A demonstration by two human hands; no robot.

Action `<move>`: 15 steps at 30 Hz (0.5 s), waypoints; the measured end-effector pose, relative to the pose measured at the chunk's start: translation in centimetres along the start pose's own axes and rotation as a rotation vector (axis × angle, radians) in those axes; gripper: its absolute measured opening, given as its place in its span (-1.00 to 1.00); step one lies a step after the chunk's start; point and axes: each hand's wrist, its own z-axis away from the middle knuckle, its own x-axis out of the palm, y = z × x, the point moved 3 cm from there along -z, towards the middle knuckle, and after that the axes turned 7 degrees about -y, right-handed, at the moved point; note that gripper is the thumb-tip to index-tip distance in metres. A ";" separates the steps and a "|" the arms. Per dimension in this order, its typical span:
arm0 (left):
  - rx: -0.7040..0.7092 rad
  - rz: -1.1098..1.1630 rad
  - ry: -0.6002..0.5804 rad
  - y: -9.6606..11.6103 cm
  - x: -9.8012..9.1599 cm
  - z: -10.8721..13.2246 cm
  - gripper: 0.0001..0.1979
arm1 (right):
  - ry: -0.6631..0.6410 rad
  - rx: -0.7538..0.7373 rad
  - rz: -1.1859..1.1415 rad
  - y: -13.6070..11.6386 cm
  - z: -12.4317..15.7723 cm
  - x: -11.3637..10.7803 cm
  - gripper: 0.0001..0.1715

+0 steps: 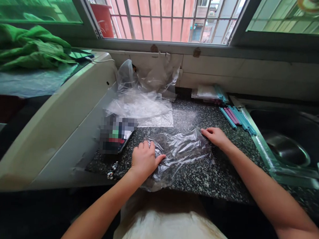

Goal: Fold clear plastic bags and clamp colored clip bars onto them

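Observation:
A clear plastic bag [181, 149], crumpled and shiny, lies on the speckled dark countertop [207, 179] in front of me. On its left part rests my left hand [145, 156], palm down, with the thumb held away from the other fingers. My right hand [214, 136] pinches the bag's upper right corner between thumb and fingers. The bag's lower left end hangs over the counter's front edge. Left of my left hand lies a phone-like device [118, 135], its screen blurred out. A small beaded string [112, 170] is just below that device.
More clear bags [144, 104] are piled behind the device. Blue and purple strips [237, 118] lie at the right, near a packet [207, 92] and a metal sink [286, 147]. A white appliance [77, 111] with green cloth [32, 47] on top borders the left. A barred window stands behind.

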 end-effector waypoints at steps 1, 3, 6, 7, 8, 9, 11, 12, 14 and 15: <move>0.001 -0.002 -0.001 0.0 -0.1 0.1 -0.35 | -0.020 -0.008 -0.005 -0.3 -0.1 0.5 -0.67; 0.006 -0.010 -0.002 0.0 -0.1 0.2 -0.37 | -0.052 -0.028 -0.025 -0.8 0.0 1.2 -0.75; 0.007 -0.027 0.000 -0.1 0.0 0.6 -0.40 | -0.043 -0.050 -0.061 -0.9 0.3 0.9 -0.77; 0.004 -0.030 -0.001 -0.2 0.1 0.8 -0.41 | -0.027 -0.054 -0.071 -0.8 0.5 0.5 -0.76; 0.000 -0.032 -0.001 -0.2 0.2 1.0 -0.41 | -0.009 -0.058 -0.078 -0.6 0.7 0.1 -0.76; -0.002 -0.031 -0.001 -0.3 0.3 1.2 -0.42 | 0.009 -0.061 -0.085 -0.5 0.9 -0.3 -0.76; 0.004 -0.024 -0.002 -0.5 0.3 1.6 -0.43 | 0.039 -0.072 -0.096 -0.4 1.2 -0.9 -0.76; 0.005 -0.018 -0.004 -0.6 0.1 1.6 -0.44 | 0.050 -0.079 -0.101 -0.4 1.2 -1.0 -0.76; 0.011 0.001 0.002 -0.9 -0.5 1.3 -0.46 | 0.066 -0.094 -0.109 -0.6 1.3 -1.3 -0.77; 0.027 0.017 0.017 -0.9 -1.0 0.9 -0.47 | 0.070 -0.104 -0.113 -0.8 1.3 -1.3 -0.77</move>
